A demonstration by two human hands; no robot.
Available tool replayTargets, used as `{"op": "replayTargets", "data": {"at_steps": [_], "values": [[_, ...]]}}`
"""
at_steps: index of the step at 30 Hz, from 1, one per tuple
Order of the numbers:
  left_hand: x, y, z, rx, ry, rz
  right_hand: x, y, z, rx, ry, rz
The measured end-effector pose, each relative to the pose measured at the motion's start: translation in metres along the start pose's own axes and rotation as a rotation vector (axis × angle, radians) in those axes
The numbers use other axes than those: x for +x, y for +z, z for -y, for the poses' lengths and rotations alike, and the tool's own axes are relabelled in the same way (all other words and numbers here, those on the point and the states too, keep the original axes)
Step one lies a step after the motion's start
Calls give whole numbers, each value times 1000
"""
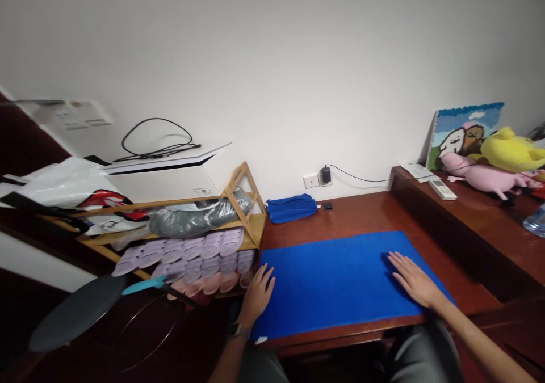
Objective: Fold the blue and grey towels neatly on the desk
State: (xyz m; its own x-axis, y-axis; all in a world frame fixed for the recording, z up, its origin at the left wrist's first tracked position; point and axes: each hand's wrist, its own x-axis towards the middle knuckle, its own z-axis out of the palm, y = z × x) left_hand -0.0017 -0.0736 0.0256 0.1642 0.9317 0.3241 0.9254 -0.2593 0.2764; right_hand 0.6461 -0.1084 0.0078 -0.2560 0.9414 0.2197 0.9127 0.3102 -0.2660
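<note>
A blue cloth [332,286] lies spread flat on the reddish-brown wooden desk [357,215]. At the cloth's left edge rests my left hand [258,295], fingers apart and holding nothing. My right hand [413,278] is over the right part of the cloth, its fingers stretched out, also with nothing in it. Whether either palm presses on the cloth is hard to tell. Behind the spread cloth, near the wall, sits a folded blue cloth [292,208]. A small white tag [261,340] shows at the near left corner.
Left of the desk stands a wooden rack [255,230] with lilac slippers [191,249] and a white box [170,181] on top. A raised ledge at right bears a remote control [443,189], a pink plush toy [481,176] and a picture [464,130]. A charger [326,175] is plugged into the wall.
</note>
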Motion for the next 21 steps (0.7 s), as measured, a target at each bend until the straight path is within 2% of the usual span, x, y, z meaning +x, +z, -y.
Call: {"op": "replayTargets", "data": {"at_steps": [4, 8, 10, 12, 14, 16, 18, 21], "values": [[55, 10, 4, 86, 57, 31, 97, 8, 122, 125, -167, 83], [85, 32, 11, 153, 95, 82, 189, 41, 247, 210, -365, 240], [87, 42, 17, 167, 92, 95, 218, 64, 291, 228, -448, 297], [85, 49, 22, 170, 85, 96, 235, 85, 316, 241, -483, 321], [83, 51, 25, 168, 81, 92, 239, 100, 321, 249, -478, 325], [83, 51, 26, 162, 77, 91, 235, 102, 304, 251, -454, 330], [84, 50, 25, 155, 74, 94, 224, 94, 267, 240, -404, 329], [86, 49, 25, 152, 77, 93, 197, 68, 176, 165, -255, 285]]}}
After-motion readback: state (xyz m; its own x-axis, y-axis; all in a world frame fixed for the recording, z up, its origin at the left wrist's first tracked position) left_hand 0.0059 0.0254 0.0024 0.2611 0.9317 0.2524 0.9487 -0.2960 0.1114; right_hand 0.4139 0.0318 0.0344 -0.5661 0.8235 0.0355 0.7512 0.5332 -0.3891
